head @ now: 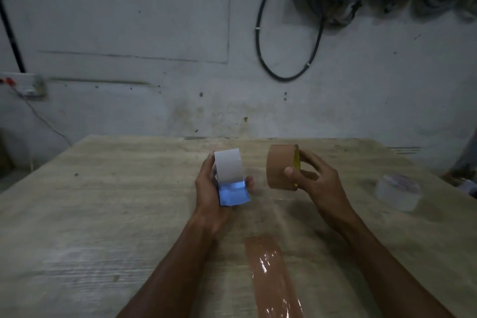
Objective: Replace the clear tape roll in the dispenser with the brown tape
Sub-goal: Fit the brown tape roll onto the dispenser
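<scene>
My left hand (pixel 206 193) grips the tape dispenser (pixel 230 178), a small holder with a curved white top and a shiny blue front lip, held above the table's middle. No roll shows inside it from this angle. Just to its right, my right hand (pixel 313 178) holds the brown tape roll (pixel 280 166) on edge, thumb on the outer face and fingers through the core. The two are a short gap apart. The clear tape roll (pixel 397 191) lies flat on the table at the right, away from both hands.
The wooden table (pixel 103 214) reaches to a white wall at the back. A glossy strip of brown tape (pixel 273 276) is stuck to the tabletop near the front edge, between my forearms. Cables and grey electrical boxes hang on the wall.
</scene>
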Tool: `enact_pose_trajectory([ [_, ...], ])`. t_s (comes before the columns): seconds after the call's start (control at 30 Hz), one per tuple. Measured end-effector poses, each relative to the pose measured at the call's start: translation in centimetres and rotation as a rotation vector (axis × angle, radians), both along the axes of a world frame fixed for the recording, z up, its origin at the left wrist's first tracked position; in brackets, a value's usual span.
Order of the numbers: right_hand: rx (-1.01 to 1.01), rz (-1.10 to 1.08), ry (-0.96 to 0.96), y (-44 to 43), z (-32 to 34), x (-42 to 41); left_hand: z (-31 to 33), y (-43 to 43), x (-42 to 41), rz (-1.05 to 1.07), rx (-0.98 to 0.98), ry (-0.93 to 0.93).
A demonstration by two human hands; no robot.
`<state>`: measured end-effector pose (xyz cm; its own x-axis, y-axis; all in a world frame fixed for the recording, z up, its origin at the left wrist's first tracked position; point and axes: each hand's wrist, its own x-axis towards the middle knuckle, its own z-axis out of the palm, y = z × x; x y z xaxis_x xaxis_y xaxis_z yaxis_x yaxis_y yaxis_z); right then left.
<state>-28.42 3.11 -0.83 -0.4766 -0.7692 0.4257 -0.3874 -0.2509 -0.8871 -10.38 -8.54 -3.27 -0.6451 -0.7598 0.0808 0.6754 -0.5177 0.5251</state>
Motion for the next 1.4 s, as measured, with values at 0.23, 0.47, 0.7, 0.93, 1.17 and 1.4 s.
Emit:
enact_pose_trajectory([
  [0.23,-0.075,0.252,-0.215,-1.8,-0.4,1.5,-0.6,-0.5,-0.4,0.087,0.003,-0.118],
  [0.47,-0.061,0.369,-0.266,-2.1,-1.1,2.6,-0.4,0.3,-0.5,0.222,-0.123,-0.302],
  [0.7,-0.033,0.406,-0.283,-1.6,-1.0,3.2,0.1,1.0,-0.6,0.24,-0.122,-0.299],
  [0.93,-0.002,0.423,-0.344,-1.4,-0.8,3.9,0.5,1.5,-0.3,0.271,-0.099,-0.3],
  [1.17,0.057,0.461,-0.441,-0.9,-0.2,4.3,0.7,1.5,-0.3,0.334,-0.213,-0.414],
  [1.4,0.091,0.541,-0.353,-0.8,-0.6,4.9,0.2,1.6,-0.7,0.391,-0.294,-0.587],
])
